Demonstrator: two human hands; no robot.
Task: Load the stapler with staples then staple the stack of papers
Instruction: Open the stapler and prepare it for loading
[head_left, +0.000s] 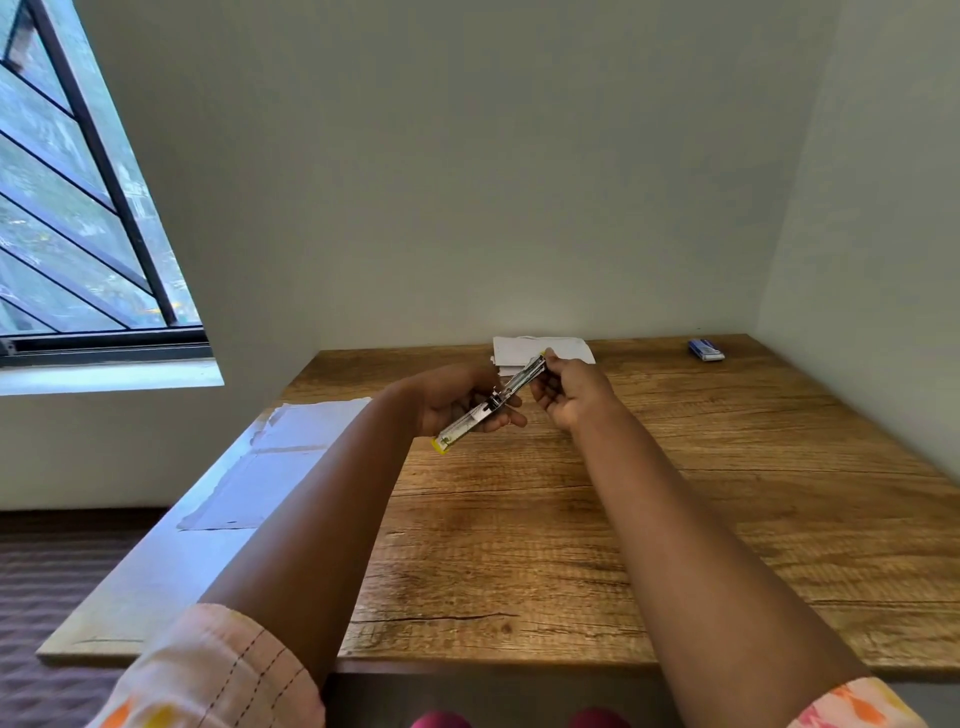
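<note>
A small metal stapler (488, 408) with yellow ends is swung fully open into one long line above the wooden table (623, 493). My left hand (457, 400) grips its middle and lower half from underneath. My right hand (563, 392) pinches the far yellow tip of the opened upper arm. Behind the hands, a stack of white papers (540, 349) lies at the table's far edge against the wall. A blue box of staples (705, 349) sits at the far right corner of the table.
A pale sheet of cardboard (270, 457) lies along the table's left side. Walls close in at the back and right, and a barred window (78, 208) is at the left. The table's front edge is near my sleeves.
</note>
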